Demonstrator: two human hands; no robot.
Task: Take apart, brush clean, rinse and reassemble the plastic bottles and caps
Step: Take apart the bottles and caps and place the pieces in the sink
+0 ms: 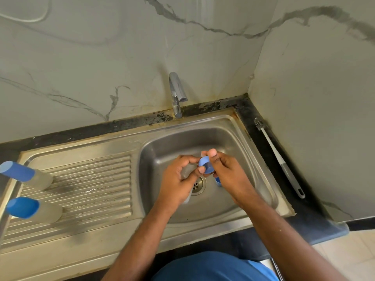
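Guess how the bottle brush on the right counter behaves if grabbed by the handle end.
The bottle brush looks thin and long, so probably light, and the white shaft may flex. It lies flat on the black counter beside the wall, so it would likely slide, not roll.

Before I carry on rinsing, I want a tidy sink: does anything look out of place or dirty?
Dark grime and rust-coloured staining line the sink rim behind the tap. A small blue cap lies loose in the basin beside the drain.
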